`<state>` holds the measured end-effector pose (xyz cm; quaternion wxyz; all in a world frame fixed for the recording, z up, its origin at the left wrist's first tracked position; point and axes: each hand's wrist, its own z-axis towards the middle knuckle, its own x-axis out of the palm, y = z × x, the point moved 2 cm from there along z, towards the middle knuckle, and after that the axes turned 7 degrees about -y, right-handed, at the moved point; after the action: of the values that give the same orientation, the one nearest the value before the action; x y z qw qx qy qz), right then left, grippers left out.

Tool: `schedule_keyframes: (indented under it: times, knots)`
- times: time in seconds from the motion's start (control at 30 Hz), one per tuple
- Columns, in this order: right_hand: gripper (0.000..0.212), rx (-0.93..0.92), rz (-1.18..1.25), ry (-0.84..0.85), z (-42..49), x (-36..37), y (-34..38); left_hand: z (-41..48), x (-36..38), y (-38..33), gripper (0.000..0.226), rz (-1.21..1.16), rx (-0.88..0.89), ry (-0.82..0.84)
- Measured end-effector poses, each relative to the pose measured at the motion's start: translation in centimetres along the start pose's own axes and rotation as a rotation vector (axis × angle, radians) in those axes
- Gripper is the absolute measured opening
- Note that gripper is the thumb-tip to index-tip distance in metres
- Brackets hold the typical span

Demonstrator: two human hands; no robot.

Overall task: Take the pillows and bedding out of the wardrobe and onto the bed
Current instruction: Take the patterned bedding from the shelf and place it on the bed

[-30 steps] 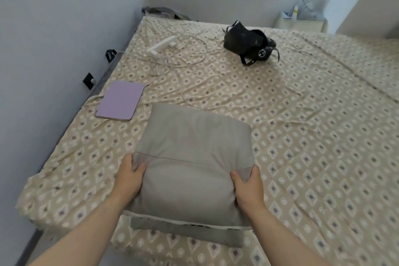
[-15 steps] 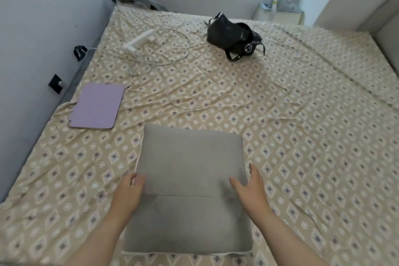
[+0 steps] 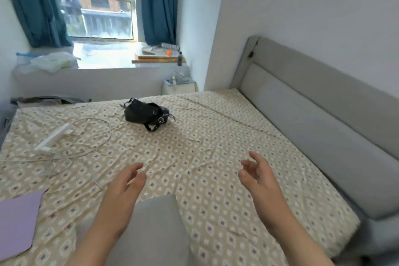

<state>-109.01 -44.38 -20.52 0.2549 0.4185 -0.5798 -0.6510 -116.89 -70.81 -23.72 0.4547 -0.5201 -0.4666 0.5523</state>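
A grey pillow lies flat on the bed, near its front edge, partly hidden by my left forearm. My left hand hovers above the pillow's far left part, fingers spread, holding nothing. My right hand is raised over the patterned sheet to the right of the pillow, fingers apart and empty. The wardrobe is out of view.
A black bag sits mid-bed. A white power strip with tangled cables lies at the left, and a purple tablet case at the lower left. A grey headboard runs along the right. A window with blue curtains is behind.
Both hands have let go of the pillow, which now lies on the bed, and lifted off it. My view has swung up and right toward the window and headboard.
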Motion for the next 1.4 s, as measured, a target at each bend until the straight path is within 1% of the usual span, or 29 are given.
schedule_keyframes:
  times: [0.07,0.17,0.27,0.33,0.4,0.5,0.57,0.63,0.7,0.77,0.83,0.93,1.03,1.1,1.17,1.2,1.27,1.4]
  knots:
    - [0.041,-0.043,0.026,-0.110,-1.4,-4.7,1.4,-0.8,3.0,-3.1,0.016,-0.021,0.065,0.080]
    - [0.042,-0.078,0.019,-0.237,-4.3,-10.9,2.2,-2.9,7.1,-6.4,0.026,-0.047,0.142,0.212]
    - [0.045,-0.114,-0.041,-0.364,-8.9,-17.5,2.6,-6.2,11.6,-9.6,0.033,-0.029,0.237,0.348]
    - [0.045,-0.122,-0.049,-0.456,-12.5,-21.8,2.7,-9.1,14.6,-11.5,0.049,-0.036,0.280,0.448]
    - [0.044,-0.123,-0.029,-0.566,-17.2,-26.1,3.1,-13.1,17.6,-13.6,0.055,-0.060,0.310,0.531]
    - [0.047,-0.117,-0.030,-0.712,-24.1,-31.5,3.5,-19.3,20.8,-16.3,0.049,-0.097,0.379,0.638]
    - [0.048,-0.127,-0.050,-0.805,-28.7,-34.7,3.6,-23.3,22.6,-17.8,0.058,-0.105,0.447,0.717]
    - [0.045,-0.141,-0.088,-0.901,-33.3,-37.7,3.8,-27.7,24.3,-19.7,0.073,-0.140,0.518,0.794]
    - [0.042,-0.156,-0.096,-0.974,-37.0,-39.8,4.4,-31.6,25.8,-21.4,0.080,-0.180,0.549,0.846]
    - [0.041,-0.162,-0.097,-1.064,-41.2,-41.9,4.6,-36.0,27.7,-23.0,0.079,-0.209,0.593,0.930]
    - [0.044,-0.156,-0.108,-1.135,-44.5,-43.3,4.9,-39.5,29.4,-24.1,0.084,-0.223,0.622,1.025]
    - [0.049,-0.102,-0.159,-1.260,-49.0,-45.5,4.7,-44.4,32.3,-25.8,0.090,-0.243,0.679,1.144]
    - [0.049,-0.082,-0.210,-1.386,-53.3,-48.0,4.5,-49.2,35.4,-27.7,0.093,-0.263,0.749,1.263]
    - [0.048,-0.055,-0.217,-1.462,-55.3,-49.4,4.8,-52.1,37.7,-28.7,0.096,-0.312,0.782,1.348]
    - [0.053,-0.030,-0.268,-1.586,-57.3,-51.2,4.8,-55.8,40.8,-29.9,0.100,-0.360,0.789,1.495]
    - [0.056,-0.016,-0.280,-1.630,-58.0,-51.9,4.8,-57.5,42.1,-30.3,0.099,-0.383,0.795,1.535]
    - [0.051,0.028,-0.266,-1.686,-59.1,-53.2,4.8,-60.5,44.1,-30.9,0.096,-0.425,0.804,1.609]
    - [0.055,0.154,-0.333,-1.892,-61.4,-55.7,4.3,-67.0,48.7,-32.1,0.095,-0.493,0.790,1.850]
